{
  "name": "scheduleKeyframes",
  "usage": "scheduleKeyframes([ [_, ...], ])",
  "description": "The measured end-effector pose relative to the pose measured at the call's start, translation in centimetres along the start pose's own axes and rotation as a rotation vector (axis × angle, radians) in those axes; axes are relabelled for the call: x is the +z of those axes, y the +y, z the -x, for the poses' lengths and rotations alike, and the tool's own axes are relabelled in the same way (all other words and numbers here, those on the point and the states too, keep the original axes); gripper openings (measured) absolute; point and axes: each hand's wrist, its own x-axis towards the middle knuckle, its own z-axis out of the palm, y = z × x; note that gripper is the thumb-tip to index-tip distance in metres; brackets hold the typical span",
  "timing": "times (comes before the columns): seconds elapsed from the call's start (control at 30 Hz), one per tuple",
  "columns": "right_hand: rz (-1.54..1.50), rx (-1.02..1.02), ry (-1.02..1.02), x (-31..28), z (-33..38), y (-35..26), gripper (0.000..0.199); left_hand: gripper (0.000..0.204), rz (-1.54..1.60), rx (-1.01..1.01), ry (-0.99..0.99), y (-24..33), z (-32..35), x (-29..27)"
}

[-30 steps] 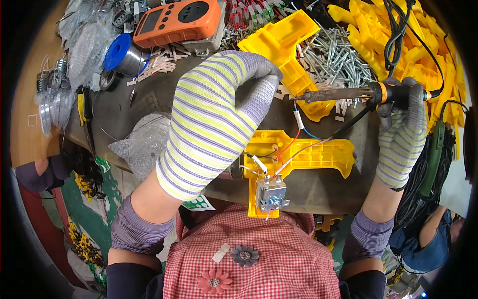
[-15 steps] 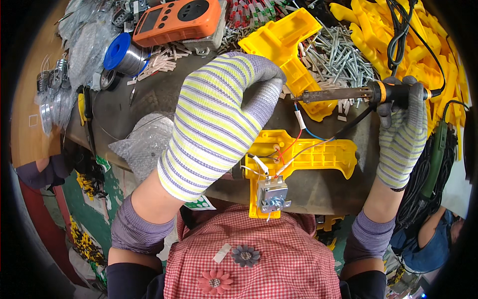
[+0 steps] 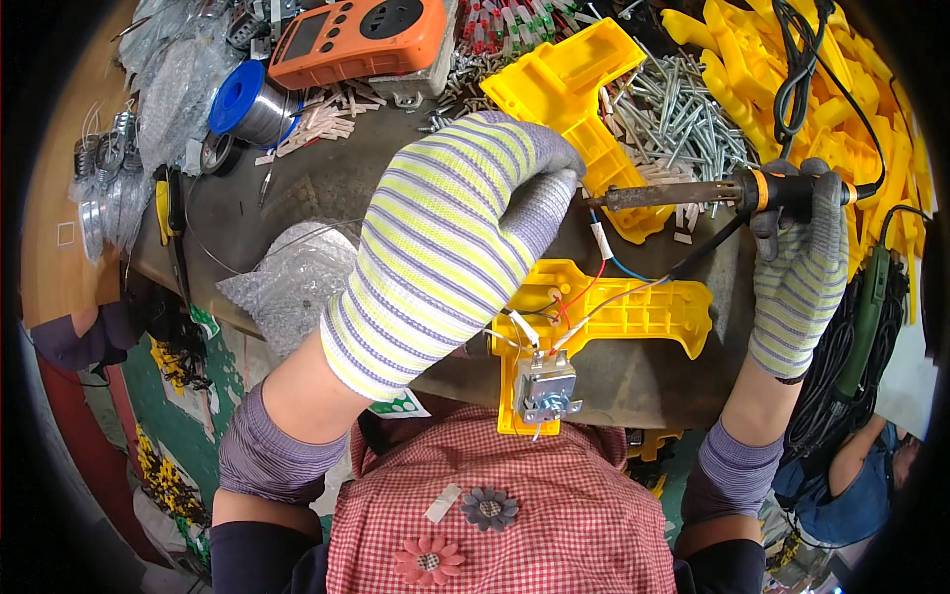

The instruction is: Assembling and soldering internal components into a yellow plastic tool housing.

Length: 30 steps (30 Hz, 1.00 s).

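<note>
My right hand (image 3: 800,257), in a striped glove, grips the black handle of a soldering iron (image 3: 683,192). Its tip points left, close to the fingertips of my gloved left hand (image 3: 450,238), which are pinched together. A thin strand of solder wire (image 3: 322,233) leads under that hand; its end is hidden by the fingers. At the iron's tip stand the upper ends of a red and a blue wire with a white sleeve (image 3: 601,241). Below lies a yellow plastic housing half (image 3: 633,312) with wires and a metal switch-like part (image 3: 544,386) on it.
Another yellow shell (image 3: 564,79) lies beyond my hands, beside loose screws (image 3: 678,114). Yellow housings (image 3: 821,89) are heaped at the far right. A solder spool (image 3: 247,104), an orange meter (image 3: 356,40) and bubble wrap (image 3: 292,282) occupy the left side. A green-handled tool (image 3: 866,317) hangs at right.
My left hand has shifted slightly right, its fingertips nearer the soldering iron's tip. The right hand keeps its grip on the iron, almost unmoved.
</note>
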Motion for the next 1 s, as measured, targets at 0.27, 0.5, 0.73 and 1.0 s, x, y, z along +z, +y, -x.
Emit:
scheduleKeyframes([
  [0.27,0.009,-0.024,-0.026,0.3,0.3,0.0,0.034,0.013,0.013,-0.037,0.093,0.7,0.1,-0.2],
  [0.5,-0.038,0.007,0.041,-0.5,0.2,-0.4,0.036,0.012,-0.247,0.053,0.111,-0.4,0.0,-2.2],
  [0.73,-0.145,0.022,0.02,-4.0,1.4,-2.0,0.033,0.015,-0.458,0.116,-0.106,0.7,-0.2,-4.1],
  [1.0,-0.306,0.028,0.05,-5.0,4.4,-2.5,0.029,0.013,0.16,-0.101,-0.394,1.4,-1.4,-0.6],
])
